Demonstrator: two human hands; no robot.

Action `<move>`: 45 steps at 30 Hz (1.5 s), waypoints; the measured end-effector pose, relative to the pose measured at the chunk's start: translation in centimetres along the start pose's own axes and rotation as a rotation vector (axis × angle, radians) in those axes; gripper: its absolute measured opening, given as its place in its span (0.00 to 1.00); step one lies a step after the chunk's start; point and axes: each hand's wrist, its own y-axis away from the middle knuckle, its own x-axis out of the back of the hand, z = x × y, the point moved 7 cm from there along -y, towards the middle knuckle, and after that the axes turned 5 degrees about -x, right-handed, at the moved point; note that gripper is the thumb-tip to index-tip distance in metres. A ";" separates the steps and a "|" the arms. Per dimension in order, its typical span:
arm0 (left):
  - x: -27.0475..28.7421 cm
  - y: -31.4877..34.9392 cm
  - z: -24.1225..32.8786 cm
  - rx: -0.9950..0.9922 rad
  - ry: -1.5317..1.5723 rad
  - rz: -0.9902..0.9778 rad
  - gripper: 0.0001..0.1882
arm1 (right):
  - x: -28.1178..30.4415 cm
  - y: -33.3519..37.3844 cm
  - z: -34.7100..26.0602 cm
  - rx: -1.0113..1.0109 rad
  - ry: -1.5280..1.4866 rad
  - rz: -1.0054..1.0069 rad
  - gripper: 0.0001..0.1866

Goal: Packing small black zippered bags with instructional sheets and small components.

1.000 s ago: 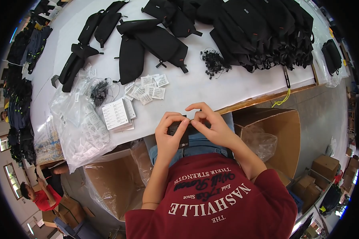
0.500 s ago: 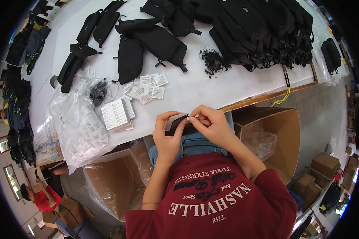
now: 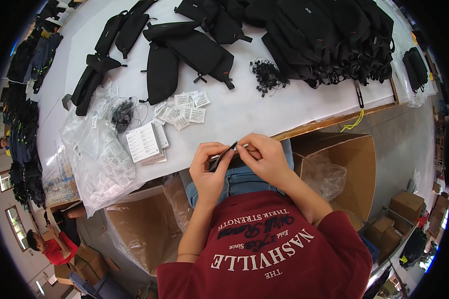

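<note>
My left hand [image 3: 207, 167] pinches a small hang tag [image 3: 216, 163], now seen nearly edge-on with its dark side showing. The tag is held over my lap at the table's front edge. My right hand [image 3: 265, 157] is closed at the tag's upper corner, thumb against fingertips; what it grips there is too small to make out. To the left on the table lies a stack of white printed cards [image 3: 143, 143]. Loose white labels [image 3: 177, 113] are scattered behind it. A tangle of black tag strings [image 3: 268, 75] lies farther back, right of the middle.
Black bags [image 3: 192, 52] lie across the far table, with a big pile of black bags [image 3: 324, 40] at right. A clear plastic bag [image 3: 102, 159] of labels hangs over the left edge. Cardboard boxes [image 3: 356, 164] stand below. Another person [image 3: 55, 246] is at lower left.
The tag has turned from showing its pale face to nearly edge-on. My left fingers have closed in around it. Both hands stay close together in the same place.
</note>
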 end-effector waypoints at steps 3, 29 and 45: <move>-0.1 0.0 -0.2 0.009 0.039 0.001 0.09 | 0.1 0.0 0.0 0.004 0.007 0.012 0.03; -3.7 -7.2 -5.8 0.194 -0.009 -0.253 0.09 | 0.4 0.2 4.8 -0.469 -0.672 -0.382 0.07; -0.5 -15.0 -9.5 0.187 0.052 0.079 0.08 | 2.0 0.6 6.8 -0.478 -0.673 -0.227 0.06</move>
